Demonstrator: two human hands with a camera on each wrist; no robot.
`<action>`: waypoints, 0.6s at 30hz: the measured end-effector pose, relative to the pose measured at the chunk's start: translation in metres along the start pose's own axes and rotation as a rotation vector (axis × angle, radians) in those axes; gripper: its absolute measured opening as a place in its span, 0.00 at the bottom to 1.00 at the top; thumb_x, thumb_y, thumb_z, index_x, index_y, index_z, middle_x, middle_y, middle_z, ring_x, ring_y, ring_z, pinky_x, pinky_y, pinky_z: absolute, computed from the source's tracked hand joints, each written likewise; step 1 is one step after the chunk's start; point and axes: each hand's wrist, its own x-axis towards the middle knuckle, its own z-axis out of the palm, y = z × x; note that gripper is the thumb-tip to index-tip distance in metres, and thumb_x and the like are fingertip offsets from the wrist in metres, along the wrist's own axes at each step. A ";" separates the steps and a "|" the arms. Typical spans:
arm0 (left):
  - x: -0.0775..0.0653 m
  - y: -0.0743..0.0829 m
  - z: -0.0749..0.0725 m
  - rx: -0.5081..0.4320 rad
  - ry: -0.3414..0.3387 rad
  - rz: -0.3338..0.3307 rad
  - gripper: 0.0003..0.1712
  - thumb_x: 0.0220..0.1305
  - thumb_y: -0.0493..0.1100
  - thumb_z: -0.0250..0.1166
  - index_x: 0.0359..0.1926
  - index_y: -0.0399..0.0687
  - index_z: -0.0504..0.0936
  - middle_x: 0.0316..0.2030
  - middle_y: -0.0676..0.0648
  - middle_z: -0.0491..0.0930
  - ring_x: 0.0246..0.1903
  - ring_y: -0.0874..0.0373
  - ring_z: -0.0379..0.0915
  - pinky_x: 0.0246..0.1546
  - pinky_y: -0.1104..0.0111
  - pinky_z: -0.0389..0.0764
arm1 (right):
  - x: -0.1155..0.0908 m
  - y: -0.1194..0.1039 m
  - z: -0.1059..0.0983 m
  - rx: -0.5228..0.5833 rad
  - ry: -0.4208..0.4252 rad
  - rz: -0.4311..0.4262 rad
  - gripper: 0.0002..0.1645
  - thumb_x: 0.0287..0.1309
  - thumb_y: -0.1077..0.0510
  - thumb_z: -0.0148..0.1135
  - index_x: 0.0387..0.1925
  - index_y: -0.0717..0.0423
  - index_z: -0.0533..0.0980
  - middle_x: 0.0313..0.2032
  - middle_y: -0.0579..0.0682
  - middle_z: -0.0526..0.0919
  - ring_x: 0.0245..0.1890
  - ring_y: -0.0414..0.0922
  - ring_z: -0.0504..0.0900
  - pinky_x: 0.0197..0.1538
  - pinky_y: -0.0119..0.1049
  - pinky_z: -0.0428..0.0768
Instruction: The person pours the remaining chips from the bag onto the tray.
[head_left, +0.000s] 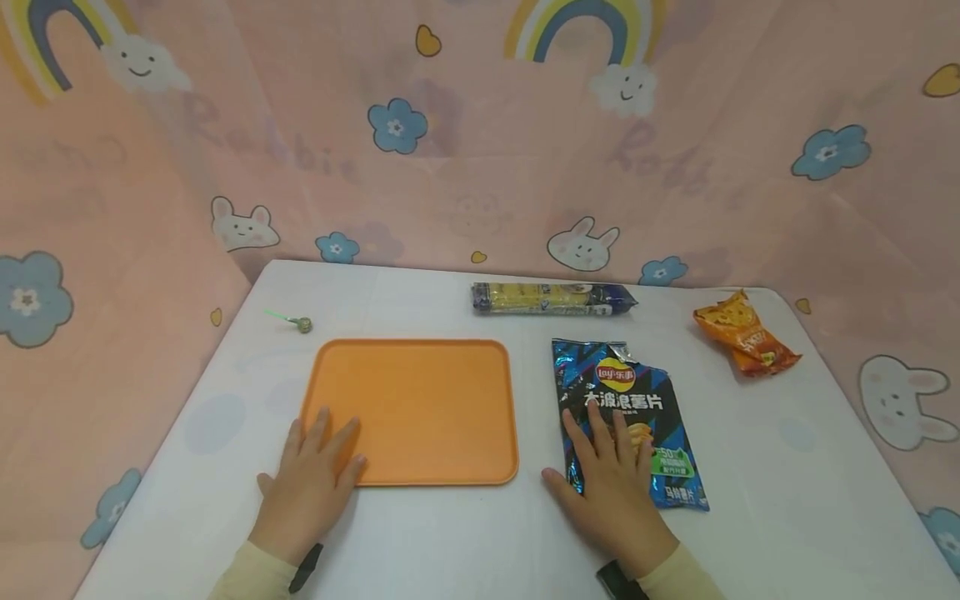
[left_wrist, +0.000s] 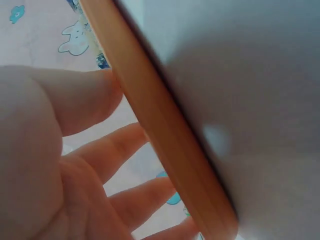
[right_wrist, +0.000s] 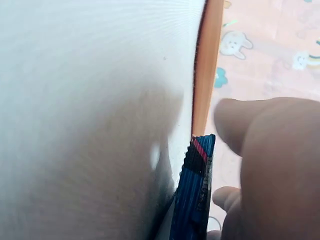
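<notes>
Foil chip bag (head_left: 628,421) under flat right hand (head_left: 611,483), fingers straight, pressing not gripping | orange tray (head_left: 420,400) just left of it, left hand (head_left: 311,483) flat on its near corner | bag likely light, crinkly, slippery, contents fragile; pinch crimped edge

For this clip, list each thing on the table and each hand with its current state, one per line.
orange tray: flat on the table, nothing in it
blue chip bag: lying flat, top torn
left hand: open, resting on the tray's near left corner
right hand: open, flat on the chip bag
cracker sleeve: lying flat
orange snack bag: lying, crumpled
lollipop: lying on the table
</notes>
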 end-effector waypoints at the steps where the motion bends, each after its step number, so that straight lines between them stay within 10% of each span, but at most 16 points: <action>1: 0.000 -0.001 0.000 0.000 -0.006 0.004 0.35 0.80 0.57 0.59 0.79 0.50 0.69 0.81 0.30 0.49 0.77 0.20 0.34 0.46 0.11 0.47 | 0.000 0.000 0.001 0.001 -0.004 0.002 0.54 0.68 0.30 0.64 0.84 0.48 0.57 0.84 0.62 0.42 0.81 0.69 0.30 0.69 0.78 0.23; 18: 0.009 -0.001 -0.002 0.014 -0.050 0.013 0.36 0.76 0.56 0.65 0.78 0.48 0.71 0.78 0.28 0.56 0.76 0.21 0.44 0.39 0.10 0.53 | 0.004 0.006 0.004 -0.012 -0.068 -0.008 0.61 0.59 0.29 0.73 0.84 0.48 0.58 0.84 0.63 0.41 0.81 0.70 0.29 0.70 0.79 0.27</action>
